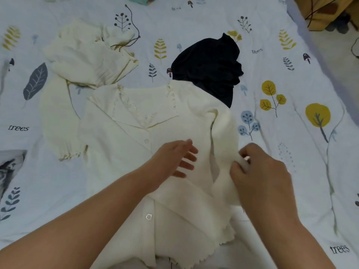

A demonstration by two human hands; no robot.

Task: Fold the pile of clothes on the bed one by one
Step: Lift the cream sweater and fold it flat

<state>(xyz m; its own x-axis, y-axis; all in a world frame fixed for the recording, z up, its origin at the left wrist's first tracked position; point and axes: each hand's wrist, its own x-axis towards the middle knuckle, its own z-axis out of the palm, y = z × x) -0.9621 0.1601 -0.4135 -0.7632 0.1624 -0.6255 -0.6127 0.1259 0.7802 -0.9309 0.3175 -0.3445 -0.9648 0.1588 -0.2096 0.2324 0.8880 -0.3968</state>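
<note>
Bed [291, 152] with leaf-print sheet carries everything. Cream cardigan [136, 162] lies flat in middle, front up, buttoned. Second cream garment [85, 57] crumpled at upper left. Dark garment [209, 66] bunched above cardigan's shoulder. Right hand [260, 175] pinches cardigan's sleeve [223, 133]. Left hand [174, 158] flat on cardigan's chest, fingers straight.

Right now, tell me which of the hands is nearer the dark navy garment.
Right. The right hand pinches the cream cardigan's sleeve just below the dark navy garment; the left hand lies flat on the cardigan's front, farther left.
</note>
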